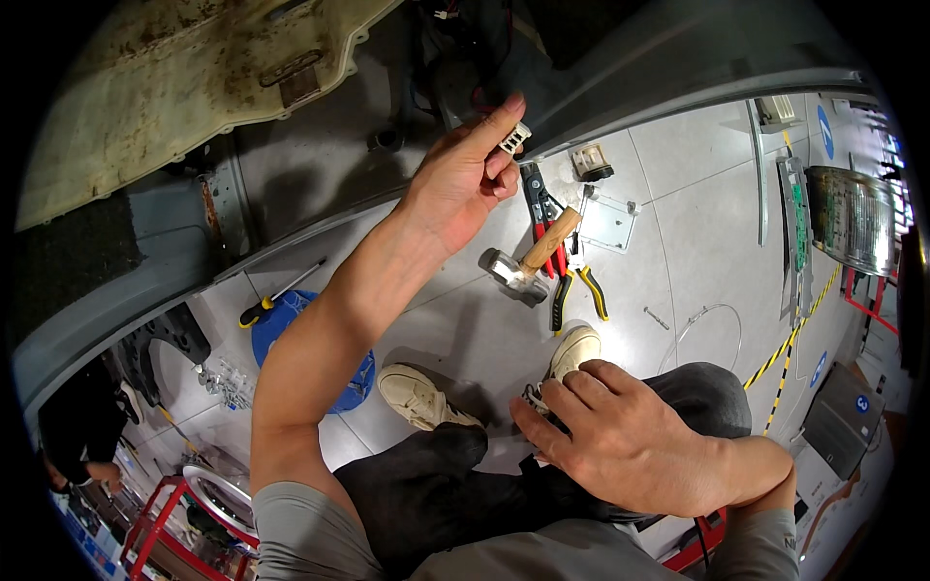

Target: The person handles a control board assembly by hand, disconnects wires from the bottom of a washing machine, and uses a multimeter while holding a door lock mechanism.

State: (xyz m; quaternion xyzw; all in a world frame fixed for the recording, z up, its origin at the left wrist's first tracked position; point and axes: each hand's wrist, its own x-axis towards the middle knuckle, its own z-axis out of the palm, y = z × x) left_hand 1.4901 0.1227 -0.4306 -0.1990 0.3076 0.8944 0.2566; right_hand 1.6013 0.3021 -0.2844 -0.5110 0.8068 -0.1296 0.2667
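Between the thumb and fingers of my left hand [465,165] is a small white plastic wire connector [515,138], its dark slots facing up. I hold it above the edge of a grey metal housing [310,232], with my arm stretched forward. My right hand [630,441] is closed in front of my bent knee, its curled fingertips hidden from view. On the floor beyond lie a wooden-handled hammer [513,276], red-handled pliers [539,208] and yellow-and-black pliers [579,276].
A stained cream plastic tub [194,87] sits inside the housing. Nearby are a blue round seat [354,387], a screwdriver [281,290], loose screws [228,385], a white cylindrical part [591,162] and a clear plastic plate [608,221]. A metal drum [852,221] stands far right; another person's hand [102,473] shows far left.
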